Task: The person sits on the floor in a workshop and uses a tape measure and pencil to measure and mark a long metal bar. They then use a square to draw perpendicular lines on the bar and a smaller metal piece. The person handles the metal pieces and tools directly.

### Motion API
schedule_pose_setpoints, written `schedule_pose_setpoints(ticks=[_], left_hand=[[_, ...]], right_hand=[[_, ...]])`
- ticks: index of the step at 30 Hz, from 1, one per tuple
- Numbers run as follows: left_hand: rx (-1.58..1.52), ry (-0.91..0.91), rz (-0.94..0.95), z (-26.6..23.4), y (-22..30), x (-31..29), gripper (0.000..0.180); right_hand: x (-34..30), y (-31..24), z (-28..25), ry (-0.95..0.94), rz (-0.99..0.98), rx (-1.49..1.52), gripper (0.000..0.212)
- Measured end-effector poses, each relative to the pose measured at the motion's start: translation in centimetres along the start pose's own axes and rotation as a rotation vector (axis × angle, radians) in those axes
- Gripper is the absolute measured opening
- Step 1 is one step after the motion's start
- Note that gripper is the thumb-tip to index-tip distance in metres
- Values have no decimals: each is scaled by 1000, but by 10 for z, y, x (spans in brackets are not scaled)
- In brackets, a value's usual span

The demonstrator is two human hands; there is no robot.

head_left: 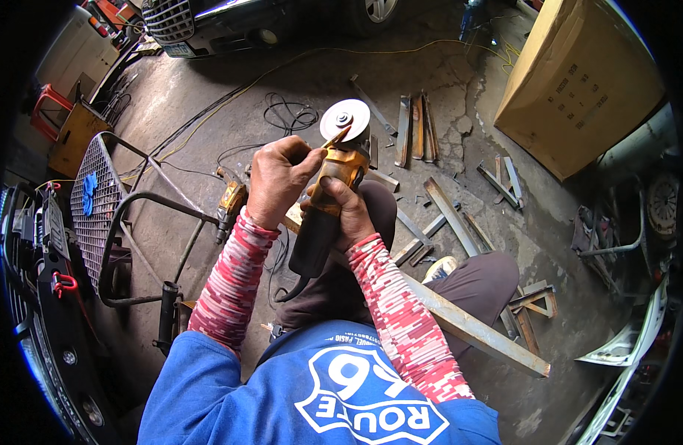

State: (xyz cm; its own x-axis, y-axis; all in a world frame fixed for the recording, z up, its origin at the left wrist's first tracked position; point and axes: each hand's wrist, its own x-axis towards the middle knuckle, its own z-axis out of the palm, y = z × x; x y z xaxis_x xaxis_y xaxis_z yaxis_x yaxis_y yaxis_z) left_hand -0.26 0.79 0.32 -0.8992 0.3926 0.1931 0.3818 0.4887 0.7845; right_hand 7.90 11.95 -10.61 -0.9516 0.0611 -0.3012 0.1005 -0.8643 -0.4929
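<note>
My right hand (349,211) is wrapped round the yellow and black body of an angle grinder (343,165), its thumb lying along the near side. A thin white disc (354,111) is mounted at the far end of the grinder, facing up. Beside the grinder's head, my left hand (280,176) is closed, with thumb and forefinger pinched by a narrow brownish-yellow edge (337,139) below the disc. Whether that edge is part of the guard or a separate piece, I cannot tell. The grinder's black cord (291,291) curls down from its rear end over my lap.
A yellow drill (230,202) lies left of my left hand. Rusty steel angle pieces (418,126) and long bars (475,326) lie ahead and to the right. A tubular mesh-backed frame (104,200) is at left, a big cardboard box (578,81) at right. Cables (289,113) cross the floor toward a car (267,22).
</note>
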Motion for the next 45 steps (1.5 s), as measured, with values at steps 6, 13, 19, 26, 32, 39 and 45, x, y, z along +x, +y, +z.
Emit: schedule_pose_setpoints(ticks=[6,13,19,26,32,39,45], left_hand=[[-19,1,10,-1,-1,0,25],[-35,14,29,-1,-3,1,26],[10,65,165,-4,1,-5,20],[-16,-31,61,-6,-2,-5,31],[76,-50,52,-9,-4,0,29],[68,-13,39,-11,3,-2,32],[19,-14,44,-9,4,-4,25]], right_hand=[[-1,0,1,3,-9,-1,47],[0,1,0,1,0,-1,47],[2,2,-1,-14,-14,-24,48],[3,1,-3,-47,34,-23,46],[2,2,-2,-19,-1,-60,52],[2,2,-1,-10,-12,-43,51],[1,2,-1,-13,4,-33,51]])
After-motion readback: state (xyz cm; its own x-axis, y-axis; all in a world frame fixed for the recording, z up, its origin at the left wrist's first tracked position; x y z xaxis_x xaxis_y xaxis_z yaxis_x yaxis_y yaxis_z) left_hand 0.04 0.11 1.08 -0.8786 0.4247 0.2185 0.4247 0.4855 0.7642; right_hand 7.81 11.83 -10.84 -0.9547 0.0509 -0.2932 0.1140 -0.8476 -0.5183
